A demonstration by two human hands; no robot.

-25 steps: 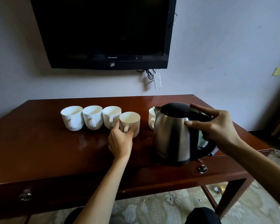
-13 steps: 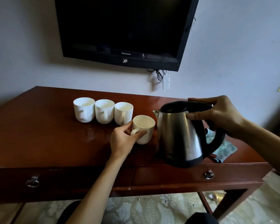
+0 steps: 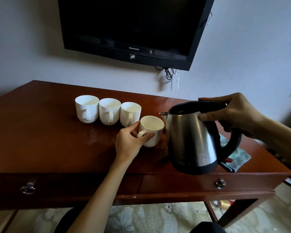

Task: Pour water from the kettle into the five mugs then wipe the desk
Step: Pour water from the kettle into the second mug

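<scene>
Three white mugs stand in a row on the dark red desk. A fourth white mug sits just in front of the row's right end, and my left hand grips it by its handle side. A steel kettle with a black lid and handle is right of that mug, its spout pointing left. My right hand holds the kettle at its top and handle. The kettle hides whatever stands behind it.
A blue-green cloth lies on the desk behind the kettle at the right. A small wet patch shines in front of the mug row. A black TV hangs on the wall above. Two drawers with metal pulls face me.
My left hand has drawn the fourth mug forward and right, out of the row toward the kettle. The kettle has come slightly toward me, hiding the mug seen behind it earlier.
</scene>
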